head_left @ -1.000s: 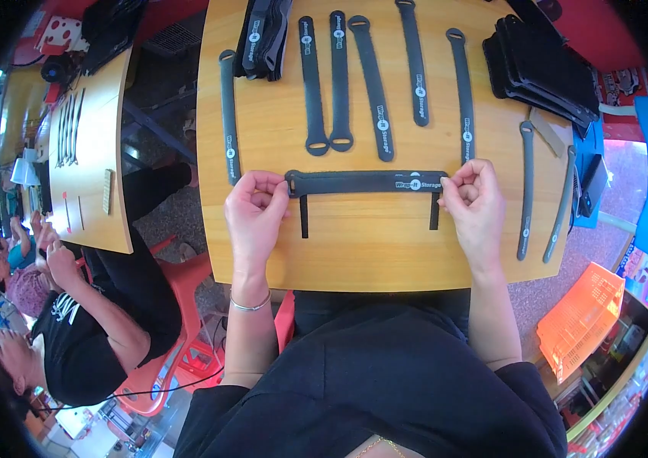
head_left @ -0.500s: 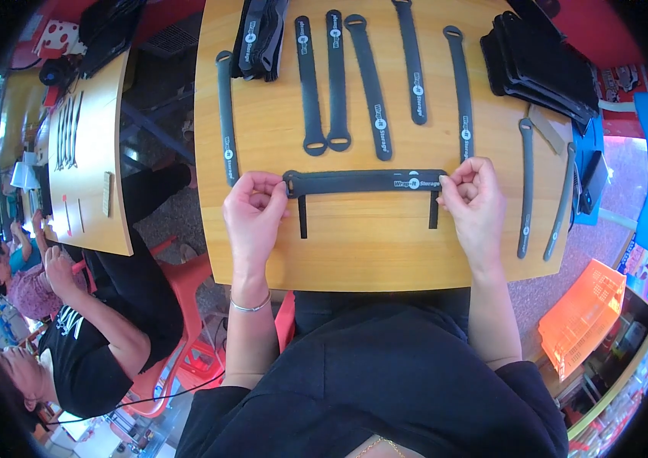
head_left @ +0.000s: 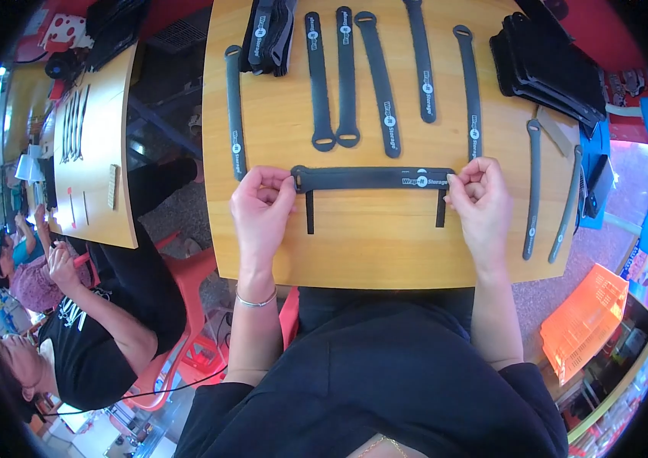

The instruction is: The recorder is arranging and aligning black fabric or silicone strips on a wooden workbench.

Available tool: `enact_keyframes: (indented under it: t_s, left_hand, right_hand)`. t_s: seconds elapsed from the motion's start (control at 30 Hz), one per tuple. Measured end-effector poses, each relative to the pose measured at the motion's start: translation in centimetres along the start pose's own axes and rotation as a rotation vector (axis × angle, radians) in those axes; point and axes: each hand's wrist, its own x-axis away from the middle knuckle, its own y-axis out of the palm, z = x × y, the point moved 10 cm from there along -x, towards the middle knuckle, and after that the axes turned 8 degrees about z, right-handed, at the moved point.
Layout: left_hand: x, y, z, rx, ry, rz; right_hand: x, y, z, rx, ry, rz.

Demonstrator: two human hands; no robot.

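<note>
A long black strap lies flat across the yellow wooden table, stretched between my hands. My left hand pinches its left, looped end. My right hand pinches its right end. Two short black marks run toward me on the tabletop just below the strap's ends. Several more black straps lie side by side farther back on the table.
A stack of black straps sits at the back right and a folded bundle at the back left. Two grey straps lie at the right edge. A second table stands left, with seated people and red chairs. An orange crate is right.
</note>
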Motion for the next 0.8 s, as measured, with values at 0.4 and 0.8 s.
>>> enact_keyframes:
  t_s: [0.4,0.8]
  left_hand:
    - [0.2,0.03,0.21,-0.048,0.015,0.025]
    - [0.33,-0.06,0.25,-0.075,0.085,0.066]
  right_hand:
    - [0.1,-0.09,-0.14,0.042,-0.006,0.014]
    - [0.16,-0.37,-0.54,0.063,-0.059,0.047]
